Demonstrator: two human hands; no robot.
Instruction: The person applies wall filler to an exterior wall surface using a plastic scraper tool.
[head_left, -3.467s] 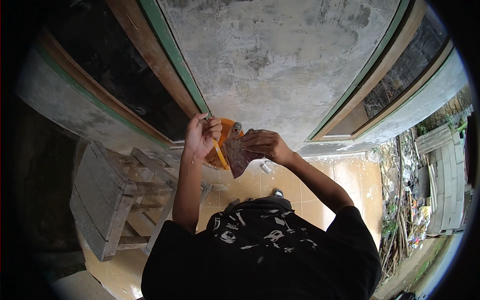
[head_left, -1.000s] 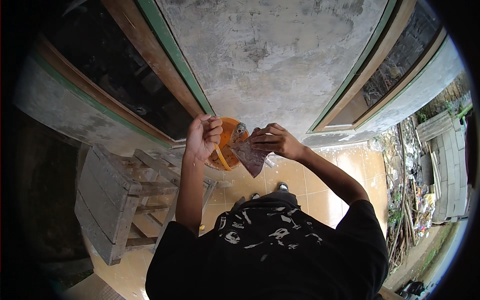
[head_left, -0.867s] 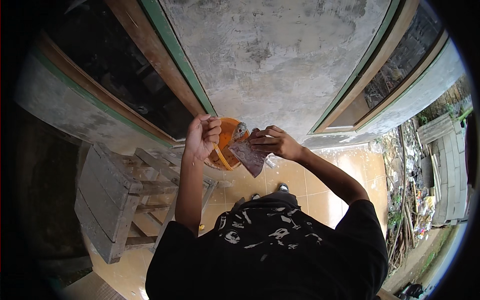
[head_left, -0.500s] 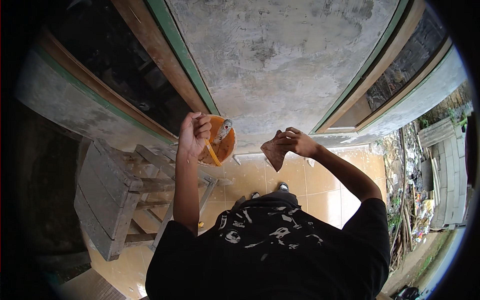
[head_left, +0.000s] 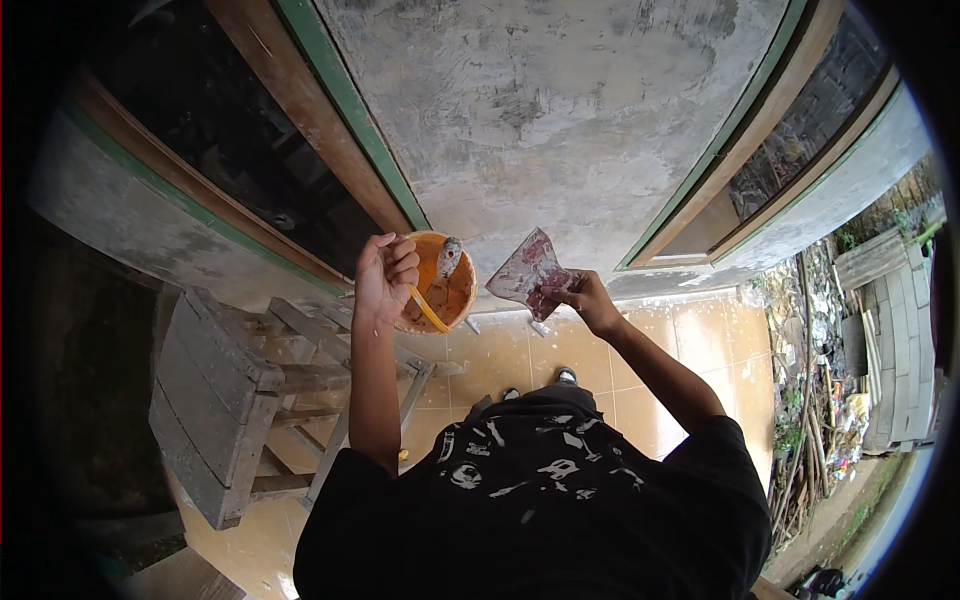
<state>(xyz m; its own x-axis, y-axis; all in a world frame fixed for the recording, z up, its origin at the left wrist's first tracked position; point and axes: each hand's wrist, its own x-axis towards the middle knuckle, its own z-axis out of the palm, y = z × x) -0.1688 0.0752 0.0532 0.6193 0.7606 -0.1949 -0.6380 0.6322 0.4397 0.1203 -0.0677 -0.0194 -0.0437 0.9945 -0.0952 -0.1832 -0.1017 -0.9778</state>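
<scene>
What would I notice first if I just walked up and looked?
Probably the bright orange bucket held up in the left hand, in the middle against the grey plaster wall. Just right of it, the right hand holds a wide scraper smeared with paste. A worn wooden bench stands lower left.

My orange plastic bucket (head_left: 437, 292) is smeared with pale paste. My flat metal scraper blade (head_left: 527, 270) looks dull and crusted. Rough, matt grey plaster wall (head_left: 560, 110); weathered bare wooden bench (head_left: 215, 400); glossy floor tiles (head_left: 690, 330).
</scene>
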